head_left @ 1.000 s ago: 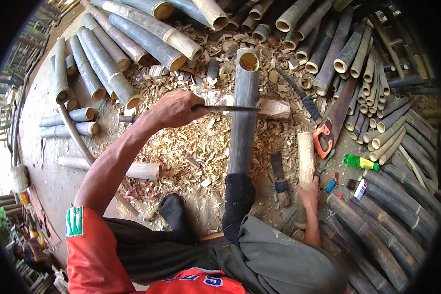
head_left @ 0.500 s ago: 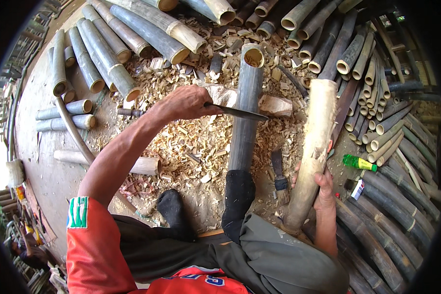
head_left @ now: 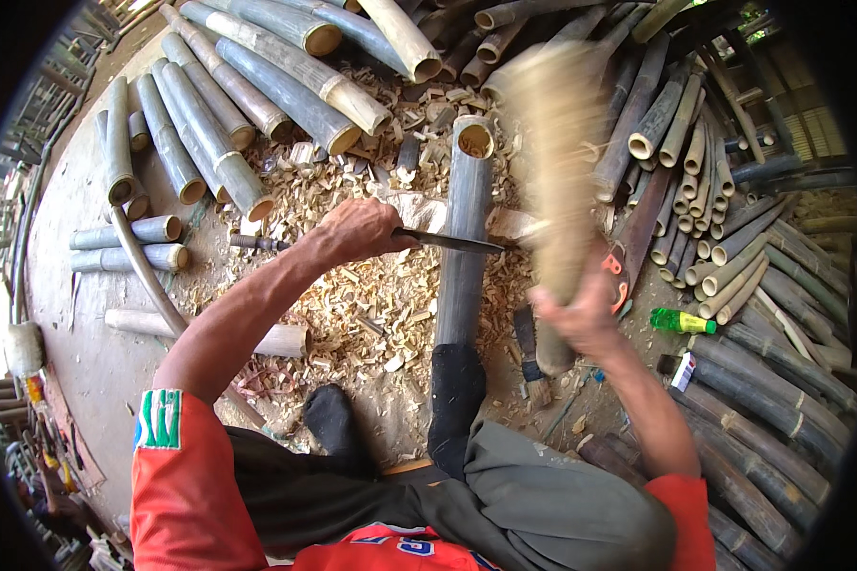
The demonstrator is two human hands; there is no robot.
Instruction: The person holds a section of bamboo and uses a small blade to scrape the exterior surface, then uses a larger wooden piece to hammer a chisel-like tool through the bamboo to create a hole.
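Note:
My left hand (head_left: 360, 228) is closed round the handle of a dark-bladed knife (head_left: 438, 239). Its blade lies across a grey bamboo tube (head_left: 459, 295), at about the middle of its length. The tube's open far end faces up, and my black-socked foot (head_left: 457, 390) presses on its near end. In my right hand (head_left: 583, 312) is a thick, pale wooden club (head_left: 557, 171), gripped near its lower end and raised to the right of the tube. The club is smeared by motion, so its surface is unclear.
Wood chips (head_left: 352, 295) cover the ground round the tube. Cut bamboo lengths (head_left: 229, 143) lie at the far left, with more stacked at right. An orange-handled saw (head_left: 621, 271), a brush (head_left: 535, 381) and a green bottle (head_left: 683, 322) are to my right.
My right hand has lifted the club up and away from my right knee, toward the tube's right side. The knife still crosses the tube. The whole view has shifted slightly.

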